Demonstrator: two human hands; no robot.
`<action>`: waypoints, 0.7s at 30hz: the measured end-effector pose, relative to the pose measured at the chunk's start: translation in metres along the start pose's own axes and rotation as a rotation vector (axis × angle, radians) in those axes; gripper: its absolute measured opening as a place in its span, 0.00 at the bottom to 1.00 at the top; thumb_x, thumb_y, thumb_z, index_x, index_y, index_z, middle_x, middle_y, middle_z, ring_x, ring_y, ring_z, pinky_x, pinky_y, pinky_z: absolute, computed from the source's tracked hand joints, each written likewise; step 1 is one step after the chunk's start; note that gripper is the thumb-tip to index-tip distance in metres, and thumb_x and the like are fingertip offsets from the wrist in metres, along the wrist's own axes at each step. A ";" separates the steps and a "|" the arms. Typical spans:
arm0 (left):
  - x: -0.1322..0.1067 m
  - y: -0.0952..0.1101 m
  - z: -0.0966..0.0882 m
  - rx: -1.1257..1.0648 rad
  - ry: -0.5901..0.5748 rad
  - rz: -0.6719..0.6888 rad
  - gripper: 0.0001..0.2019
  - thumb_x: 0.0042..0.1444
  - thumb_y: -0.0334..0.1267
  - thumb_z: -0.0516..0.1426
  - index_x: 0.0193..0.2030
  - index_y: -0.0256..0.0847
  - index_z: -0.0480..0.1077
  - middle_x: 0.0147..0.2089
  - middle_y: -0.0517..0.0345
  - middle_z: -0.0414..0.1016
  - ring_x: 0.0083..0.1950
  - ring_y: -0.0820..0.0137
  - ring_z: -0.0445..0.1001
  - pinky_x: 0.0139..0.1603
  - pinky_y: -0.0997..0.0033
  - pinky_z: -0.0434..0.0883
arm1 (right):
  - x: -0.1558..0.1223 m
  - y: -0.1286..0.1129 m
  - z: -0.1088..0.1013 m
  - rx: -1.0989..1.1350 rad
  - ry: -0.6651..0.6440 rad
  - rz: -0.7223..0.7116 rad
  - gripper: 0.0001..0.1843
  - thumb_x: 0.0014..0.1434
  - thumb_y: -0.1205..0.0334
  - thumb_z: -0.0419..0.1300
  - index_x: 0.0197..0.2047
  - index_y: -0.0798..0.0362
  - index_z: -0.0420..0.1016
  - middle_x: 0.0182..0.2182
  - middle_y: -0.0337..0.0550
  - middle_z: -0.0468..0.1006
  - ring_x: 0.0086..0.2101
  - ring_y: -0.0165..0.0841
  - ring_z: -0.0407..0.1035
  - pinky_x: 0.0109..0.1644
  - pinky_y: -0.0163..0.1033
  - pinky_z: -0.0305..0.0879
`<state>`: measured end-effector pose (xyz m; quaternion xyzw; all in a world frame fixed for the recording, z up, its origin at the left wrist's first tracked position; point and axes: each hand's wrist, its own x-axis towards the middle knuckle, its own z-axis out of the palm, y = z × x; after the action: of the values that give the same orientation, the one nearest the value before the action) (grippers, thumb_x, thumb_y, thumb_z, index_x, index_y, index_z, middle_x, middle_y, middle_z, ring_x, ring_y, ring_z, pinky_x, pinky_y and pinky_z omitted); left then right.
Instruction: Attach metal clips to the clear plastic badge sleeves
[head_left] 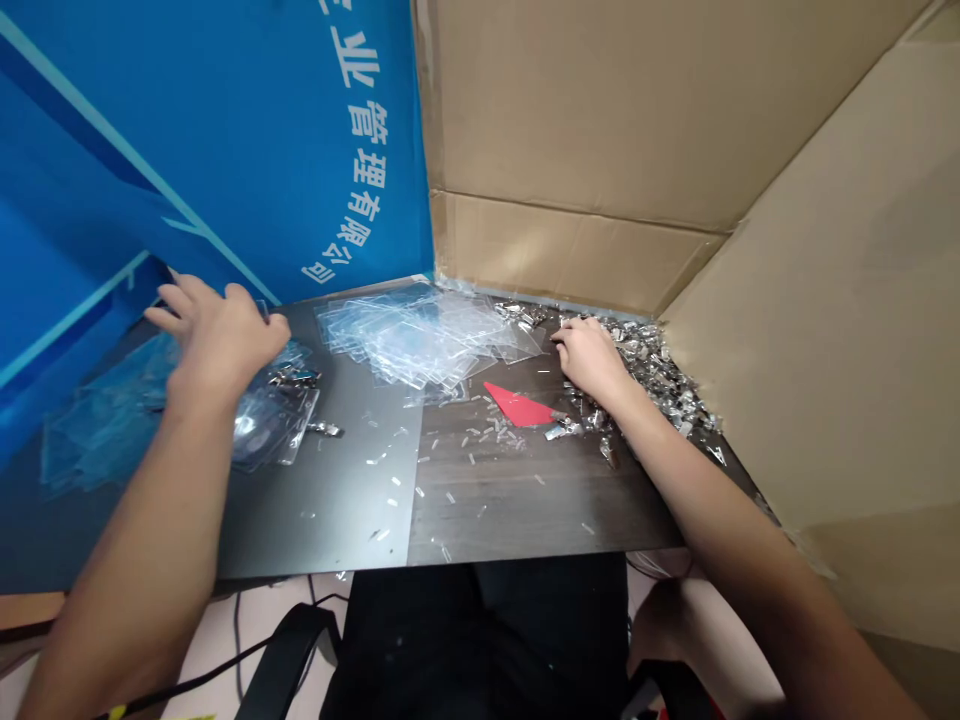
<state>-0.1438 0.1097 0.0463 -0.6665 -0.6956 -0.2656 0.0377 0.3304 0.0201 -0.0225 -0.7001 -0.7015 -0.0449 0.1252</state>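
My left hand hovers over a heap of clear plastic badge holders on the left, some with metal clips attached. Its fingers are apart, and I see nothing gripped in them. My right hand is at the left edge of a large pile of shiny metal clips. Its fingers are curled together, and whatever is between them is hidden. Between the hands, a spread stack of clear plastic sleeves lies at the back of the table.
A red triangular piece lies mid-table among small clear plastic strips. The dark table meets a blue printed panel at left and cardboard walls behind and right. A chair armrest is below the front edge.
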 end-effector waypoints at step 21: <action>-0.039 0.078 0.050 -0.112 -0.555 0.780 0.33 0.65 0.32 0.50 0.77 0.40 0.73 0.79 0.42 0.74 0.80 0.47 0.70 0.82 0.37 0.65 | 0.001 0.001 -0.014 -0.014 0.050 0.114 0.16 0.69 0.74 0.61 0.51 0.52 0.89 0.49 0.55 0.89 0.52 0.51 0.78 0.57 0.50 0.71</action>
<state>-0.0502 0.0929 0.0125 -0.9245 -0.3620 -0.0807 -0.0883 0.3326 0.0174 -0.0089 -0.7386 -0.6566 -0.0603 0.1401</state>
